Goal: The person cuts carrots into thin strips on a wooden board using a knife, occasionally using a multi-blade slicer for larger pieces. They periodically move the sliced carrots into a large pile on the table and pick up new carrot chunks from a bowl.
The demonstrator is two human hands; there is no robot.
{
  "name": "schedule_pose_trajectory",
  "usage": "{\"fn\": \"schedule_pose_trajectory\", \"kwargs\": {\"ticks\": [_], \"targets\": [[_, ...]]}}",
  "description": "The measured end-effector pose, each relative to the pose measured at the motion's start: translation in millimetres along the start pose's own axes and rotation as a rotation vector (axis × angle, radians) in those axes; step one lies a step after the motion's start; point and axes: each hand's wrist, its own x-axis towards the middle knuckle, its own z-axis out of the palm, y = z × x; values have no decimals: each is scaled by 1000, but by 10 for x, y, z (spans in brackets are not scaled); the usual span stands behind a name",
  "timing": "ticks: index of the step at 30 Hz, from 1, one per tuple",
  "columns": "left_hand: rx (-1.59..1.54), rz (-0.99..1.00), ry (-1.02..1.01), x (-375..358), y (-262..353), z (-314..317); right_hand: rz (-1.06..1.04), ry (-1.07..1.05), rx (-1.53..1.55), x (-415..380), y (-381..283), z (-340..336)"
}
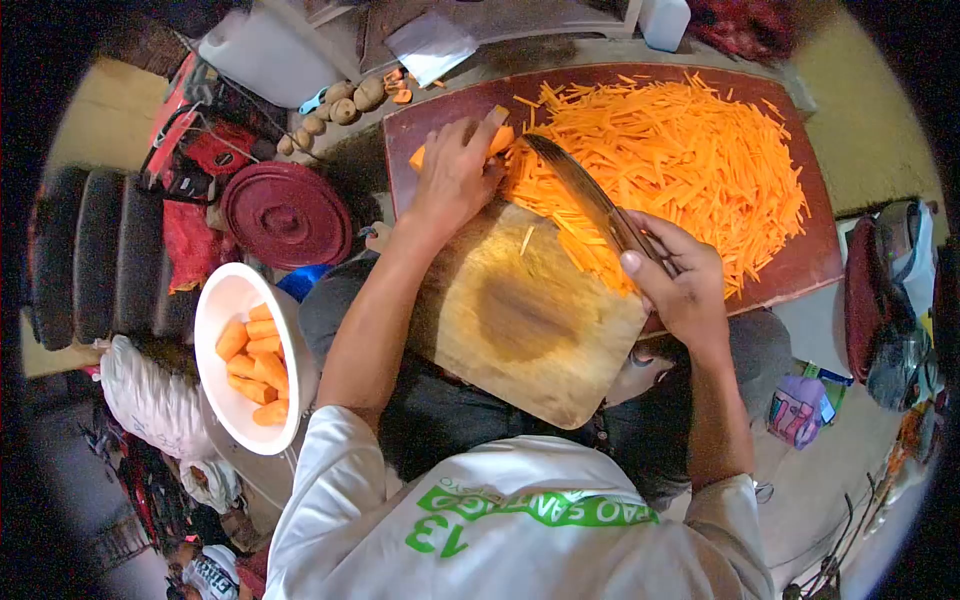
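My right hand [680, 270] is closed around the handle of a large knife [580, 185], whose blade slants up and left along the edge of a big heap of cut carrot strips [680, 170]. My left hand [458, 165] is bent over orange carrot pieces [502, 140] at the left of the heap, fingers curled on them. A worn wooden cutting board [530, 310] lies below both hands, over my lap, with a few strips on it. The heap rests on a dark red board [815, 245].
A white bowl [208, 350] with several peeled carrot pieces [262, 350] stands at the left. Behind it are a dark red round lid [287, 215], several brown root vegetables [343, 110] and a white container [268, 60]. Bags [798, 410] lie at the right.
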Motion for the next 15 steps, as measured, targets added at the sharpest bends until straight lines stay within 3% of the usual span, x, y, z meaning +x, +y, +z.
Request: {"fn": "schedule_pose_trajectory", "kwargs": {"ticks": [5, 11, 15], "targets": [[-202, -116, 28, -30, 324, -558, -84, 8, 166, 55, 103, 24], [-473, -232, -1, -578, 680, -940, -23, -87, 84, 0, 76, 104], [-374, -87, 63, -1107, 903, -751, 0, -186, 73, -56, 102, 192]]}}
